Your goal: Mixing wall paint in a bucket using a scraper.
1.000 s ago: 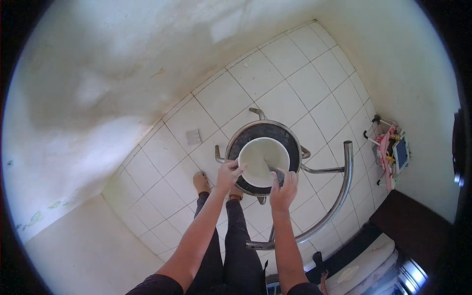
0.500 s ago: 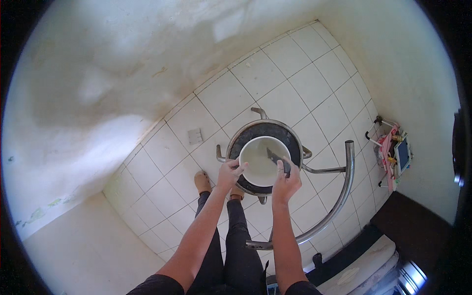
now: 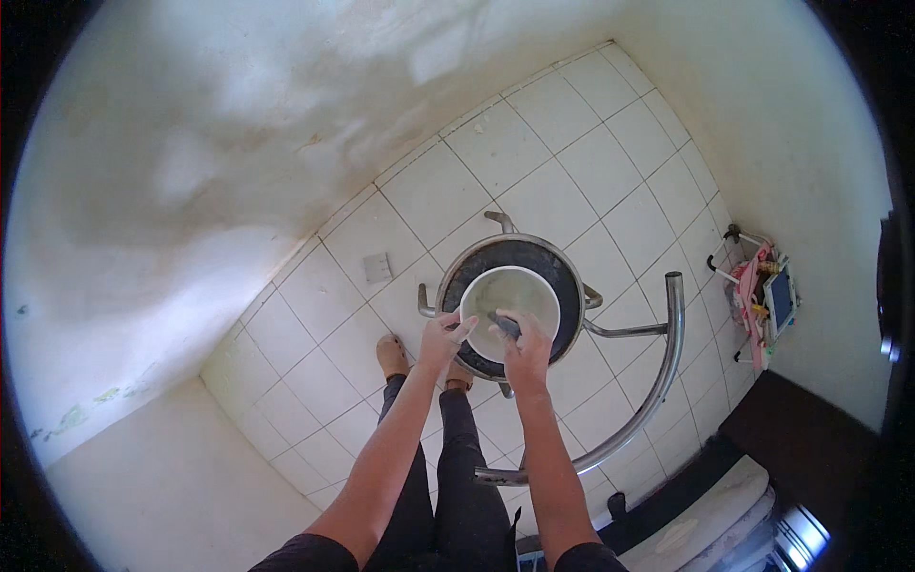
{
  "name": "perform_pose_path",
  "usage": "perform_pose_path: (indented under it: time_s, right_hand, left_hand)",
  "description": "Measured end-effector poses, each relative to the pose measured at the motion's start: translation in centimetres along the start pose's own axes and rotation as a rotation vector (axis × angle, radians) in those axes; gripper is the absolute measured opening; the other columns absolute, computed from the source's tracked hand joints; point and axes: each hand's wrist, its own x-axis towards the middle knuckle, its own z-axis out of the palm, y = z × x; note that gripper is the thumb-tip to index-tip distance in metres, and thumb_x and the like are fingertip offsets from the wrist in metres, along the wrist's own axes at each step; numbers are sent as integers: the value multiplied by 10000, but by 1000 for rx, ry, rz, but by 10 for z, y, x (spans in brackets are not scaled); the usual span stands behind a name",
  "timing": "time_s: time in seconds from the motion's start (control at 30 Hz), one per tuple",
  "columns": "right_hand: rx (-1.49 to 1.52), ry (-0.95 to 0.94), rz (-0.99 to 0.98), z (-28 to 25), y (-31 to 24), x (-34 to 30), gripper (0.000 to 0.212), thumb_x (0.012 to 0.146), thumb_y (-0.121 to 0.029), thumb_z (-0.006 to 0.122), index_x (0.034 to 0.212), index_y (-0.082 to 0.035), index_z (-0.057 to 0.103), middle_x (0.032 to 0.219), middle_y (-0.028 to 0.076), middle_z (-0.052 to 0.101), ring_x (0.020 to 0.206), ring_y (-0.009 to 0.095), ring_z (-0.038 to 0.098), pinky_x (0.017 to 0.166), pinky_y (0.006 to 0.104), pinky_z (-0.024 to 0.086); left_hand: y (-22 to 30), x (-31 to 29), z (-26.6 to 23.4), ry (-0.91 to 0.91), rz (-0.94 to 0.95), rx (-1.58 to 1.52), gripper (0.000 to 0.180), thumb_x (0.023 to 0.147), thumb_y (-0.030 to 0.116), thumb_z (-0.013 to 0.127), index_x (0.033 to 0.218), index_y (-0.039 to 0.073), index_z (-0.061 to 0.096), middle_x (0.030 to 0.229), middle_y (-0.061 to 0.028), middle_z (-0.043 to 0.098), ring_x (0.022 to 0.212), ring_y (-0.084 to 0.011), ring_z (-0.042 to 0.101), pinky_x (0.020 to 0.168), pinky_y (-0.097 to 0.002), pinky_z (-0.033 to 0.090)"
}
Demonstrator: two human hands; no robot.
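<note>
A white bucket (image 3: 550, 294) with a pale, whitish inside stands on the round black seat (image 3: 570, 286) of a metal-framed chair. At its near left rim, my left hand (image 3: 444, 341) is closed, with fingers and thumb pinching the edge. My right hand (image 3: 527, 349) is wrapped round the dark handle of a scraper (image 3: 506, 325), reaching over the near right rim. The scraper's tip points down and left into the bucket; most of its blade is hard to make out. Whitish smears show on the fingers of both hands.
Around the seat spread metal legs and a curved chrome backrest (image 3: 658, 386). A small grey square (image 3: 376, 267) lies on the tiled floor (image 3: 553, 205). Against the right wall stands a pink rack of items (image 3: 753, 305). Cushions (image 3: 705, 520) sit at lower right.
My right hand and the scraper have moved left and toward me across the bucket, closer to my left hand. The left hand stays at the rim.
</note>
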Motion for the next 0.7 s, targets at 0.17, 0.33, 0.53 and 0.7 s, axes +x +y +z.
perform_pose_path:
  time_s: [0.17,0.33,0.53,0.7]
  right_hand:
    - [-177,-40,-80,-11,5,-9,207,822,-124,692,992,-24,632,941,142,634,863,330,625,747,396,488]
    - [-242,105,-116,-18,1,-14,270,762,-5,660,1028,-31,620,951,152,603,900,358,587,778,436,472]
    - [-126,122,-152,0,7,-27,379,705,97,636,1059,-37,660,992,130,627,946,335,604,838,416,492]
    - [-182,17,-198,20,-1,-45,406,699,17,662,1092,-82,643,1038,129,632,989,334,599,872,421,498]
  left_hand:
    - [5,-1,-3,-12,19,62,392,809,391,739,1003,50,735,845,-102,647,781,-169,627,720,-296,482]
    - [5,-1,-3,1,0,59,419,810,401,732,1034,47,724,838,-101,666,769,-157,629,721,-299,487]
    - [-3,0,-4,-5,25,51,413,819,392,716,1060,57,716,858,-105,700,797,-143,640,745,-295,497]
    - [5,-2,-2,-42,37,86,410,831,377,698,1089,58,703,879,-112,712,795,-154,651,741,-309,505]
